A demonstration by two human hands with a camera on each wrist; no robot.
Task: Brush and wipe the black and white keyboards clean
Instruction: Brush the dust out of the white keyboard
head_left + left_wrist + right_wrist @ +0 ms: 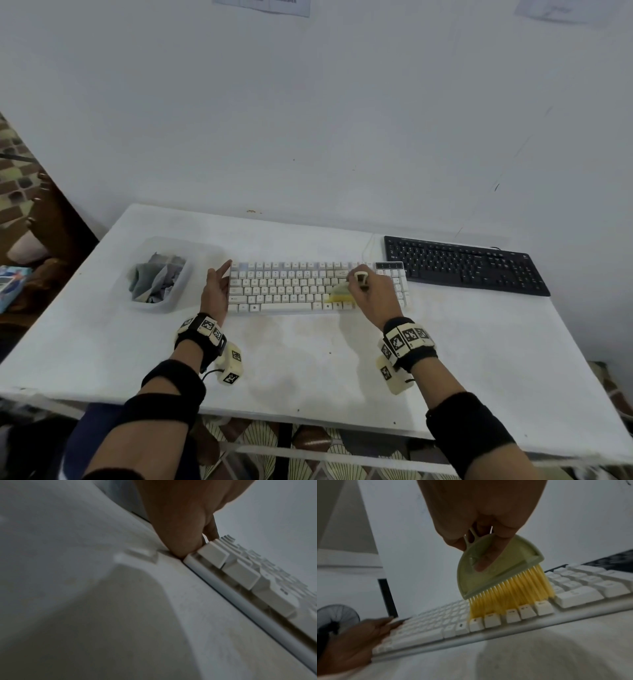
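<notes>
The white keyboard (294, 286) lies in the middle of the table, the black keyboard (462, 263) behind it to the right. My right hand (371, 291) grips a small green brush (494, 569); its yellow bristles (510, 595) press on the white keyboard's (488, 615) lower right keys. My left hand (215, 284) stands edge-on against the white keyboard's left end, fingers straight. In the left wrist view that hand (180, 520) touches the table at the white keyboard's (240, 577) corner.
A clear plastic tub (161, 274) with grey cloths stands left of the white keyboard. The white table (308, 359) meets a wall at the back. A fan (335, 618) shows far left in the right wrist view.
</notes>
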